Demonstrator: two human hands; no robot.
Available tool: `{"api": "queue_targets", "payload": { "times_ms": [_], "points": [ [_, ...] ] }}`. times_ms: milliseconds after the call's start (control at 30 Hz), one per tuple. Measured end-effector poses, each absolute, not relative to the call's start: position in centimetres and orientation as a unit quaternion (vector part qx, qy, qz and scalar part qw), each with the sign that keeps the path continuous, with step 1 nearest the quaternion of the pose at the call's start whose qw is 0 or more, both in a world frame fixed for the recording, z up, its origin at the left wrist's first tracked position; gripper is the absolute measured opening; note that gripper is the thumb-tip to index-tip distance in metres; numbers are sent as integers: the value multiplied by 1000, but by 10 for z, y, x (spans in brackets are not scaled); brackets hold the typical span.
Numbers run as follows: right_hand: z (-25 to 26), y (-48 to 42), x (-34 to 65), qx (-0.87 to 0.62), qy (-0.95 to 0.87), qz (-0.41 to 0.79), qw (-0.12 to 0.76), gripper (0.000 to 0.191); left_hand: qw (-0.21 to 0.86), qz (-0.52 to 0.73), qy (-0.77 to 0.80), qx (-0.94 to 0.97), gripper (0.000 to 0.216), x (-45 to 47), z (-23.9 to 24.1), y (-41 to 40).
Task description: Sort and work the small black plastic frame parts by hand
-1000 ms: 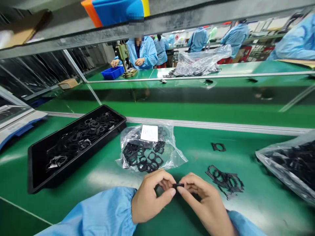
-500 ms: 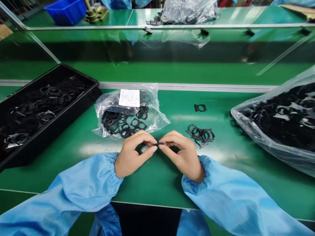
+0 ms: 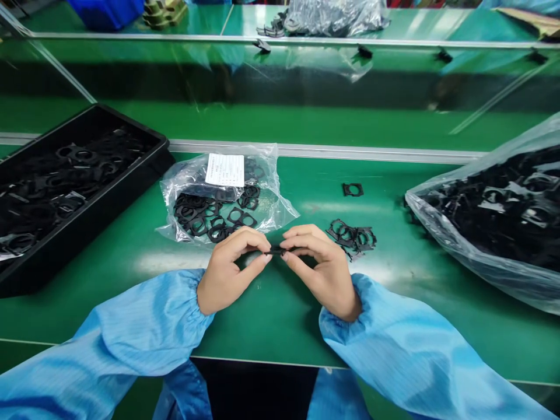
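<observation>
Between my two hands a thin black plastic part (image 3: 275,252) is held edge-on above the bench, so its full shape is hidden. My left hand (image 3: 234,265) pinches one end between thumb and fingers. At the other end, the thumb and fingers of my right hand (image 3: 321,265) close on it. Just behind my left hand lies a clear plastic bag (image 3: 273,201) with a white label and several black ring-shaped pieces. A small pile of black ring frames (image 3: 352,236) lies beyond my right hand, with a single black frame (image 3: 352,189) farther back.
At the left stands a black tray (image 3: 131,184) full of black parts. A large clear bag (image 3: 464,248) of black parts fills the right side. Behind the green bench (image 3: 262,326) rises a glossy panel; a blue bin (image 3: 105,14) and a grey plastic bag (image 3: 336,17) sit past it.
The view has shifted slightly, moving the scene a little left and up. My hands stay on the black part, their fingertips slightly farther apart, with more of its edge showing between them.
</observation>
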State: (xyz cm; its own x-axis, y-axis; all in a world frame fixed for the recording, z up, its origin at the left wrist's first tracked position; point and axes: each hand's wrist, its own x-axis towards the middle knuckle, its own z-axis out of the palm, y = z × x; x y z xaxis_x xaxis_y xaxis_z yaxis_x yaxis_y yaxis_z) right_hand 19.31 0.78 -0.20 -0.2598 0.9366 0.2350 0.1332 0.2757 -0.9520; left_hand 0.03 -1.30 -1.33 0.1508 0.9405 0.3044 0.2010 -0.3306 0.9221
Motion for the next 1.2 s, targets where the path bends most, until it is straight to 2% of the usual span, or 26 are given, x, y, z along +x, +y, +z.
{"api": "queue_targets", "payload": {
  "times_ms": [233,333,467,600,733,867,967,1067,1200],
  "points": [
    [-1,8,195,-388,-699,387,461,9,358,470,411,694,21,-3,-13,-11],
    [-2,7,194,-382,-702,381,465,14,364,469,402,697,12,-5,-14,-11],
    [-2,4,195,-405,-632,459,476,30,352,471,410,697,9,-5,-14,-12],
    [0,8,196,-403,-537,587,452,17,289,474,421,717,9,-3,-10,-14],
    [3,13,196,-396,-469,677,405,31,270,468,417,731,10,-1,-8,-16],
    [2,13,195,-396,-456,684,410,36,265,482,423,721,22,-1,-10,-17],
    [1,12,195,-387,-456,688,411,32,314,506,430,679,31,-1,-12,-18],
    [-1,13,196,-378,-446,700,411,30,351,510,438,652,29,-1,-13,-17],
    [-2,13,195,-397,-440,693,411,34,346,502,444,657,22,-1,-13,-17]
  ]
}}
